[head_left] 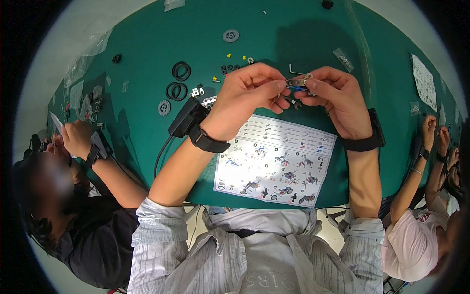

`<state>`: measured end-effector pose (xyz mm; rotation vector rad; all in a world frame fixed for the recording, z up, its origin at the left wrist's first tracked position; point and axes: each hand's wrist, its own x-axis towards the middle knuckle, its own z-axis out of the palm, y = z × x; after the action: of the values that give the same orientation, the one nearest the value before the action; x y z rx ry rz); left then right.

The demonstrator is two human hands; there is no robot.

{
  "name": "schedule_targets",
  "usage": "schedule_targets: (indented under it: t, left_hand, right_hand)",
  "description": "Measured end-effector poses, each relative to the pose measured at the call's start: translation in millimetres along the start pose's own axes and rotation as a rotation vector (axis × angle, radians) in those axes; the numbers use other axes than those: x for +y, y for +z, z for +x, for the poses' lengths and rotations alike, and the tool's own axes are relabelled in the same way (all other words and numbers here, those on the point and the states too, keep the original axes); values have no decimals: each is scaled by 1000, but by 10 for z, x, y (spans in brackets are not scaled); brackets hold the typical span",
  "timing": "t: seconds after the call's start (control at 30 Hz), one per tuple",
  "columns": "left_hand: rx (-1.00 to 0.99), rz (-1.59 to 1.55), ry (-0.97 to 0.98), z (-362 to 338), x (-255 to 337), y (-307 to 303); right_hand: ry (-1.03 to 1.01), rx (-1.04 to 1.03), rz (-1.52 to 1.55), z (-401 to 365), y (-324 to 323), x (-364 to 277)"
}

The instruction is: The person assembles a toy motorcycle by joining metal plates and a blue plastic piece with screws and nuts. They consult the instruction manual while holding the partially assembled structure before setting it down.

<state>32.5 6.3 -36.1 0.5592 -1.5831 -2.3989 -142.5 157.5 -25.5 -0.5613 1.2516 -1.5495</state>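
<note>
Over the table, both hands meet at a small model part made of a silvery perforated metal strip and blue pieces. My right hand pinches its right end between thumb and forefinger. The fingertips of my left hand are closed at its left end; whether they also hold a tiny fastener is hidden. Just beyond the part lies an L-shaped hex key. A small wrench shows below the part, near the right fingers. Under my wrists is a printed instruction sheet with step pictures.
Black rubber tires, grey spoked wheels, yellow pieces and white perforated pieces lie left of centre on the green table. A small parts bag lies to the right. Co-workers' arms work at both sides.
</note>
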Motion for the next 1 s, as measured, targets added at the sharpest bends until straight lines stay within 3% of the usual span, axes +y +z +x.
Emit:
schedule_targets:
  t: [1.0]
  left_hand:
    - [35, 55, -20, -19, 5, 22]
  right_hand:
    - [13, -29, -44, -1, 26, 35]
